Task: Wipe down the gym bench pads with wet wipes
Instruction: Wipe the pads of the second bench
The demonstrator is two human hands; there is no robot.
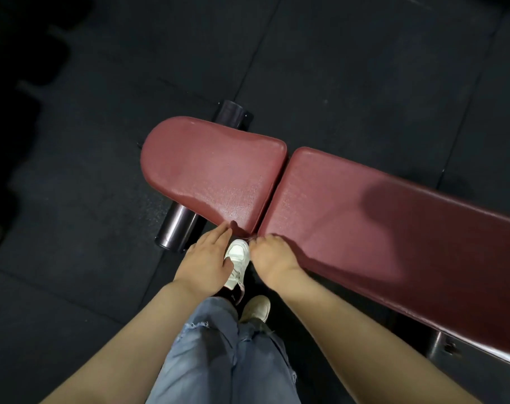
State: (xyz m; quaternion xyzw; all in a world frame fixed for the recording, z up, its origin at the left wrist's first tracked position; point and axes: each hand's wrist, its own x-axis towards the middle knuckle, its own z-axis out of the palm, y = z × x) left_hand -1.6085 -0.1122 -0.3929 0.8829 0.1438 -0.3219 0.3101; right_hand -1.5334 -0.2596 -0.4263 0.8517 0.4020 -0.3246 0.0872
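Both hands are set at the near edge of the seat pad [213,173], beside its gap. The left hand [207,263] lies flat, grip spread; the right hand [272,258] is curled, its grip not readable. No wipe is seen, perhaps hidden under the right hand for the edge.

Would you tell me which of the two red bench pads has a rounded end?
The shorter seat pad on the left; its far end curves into a half-round, whereas the long back pad beside it has squared corners.

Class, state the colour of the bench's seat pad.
Dark red seat pad, clearest in the head view.
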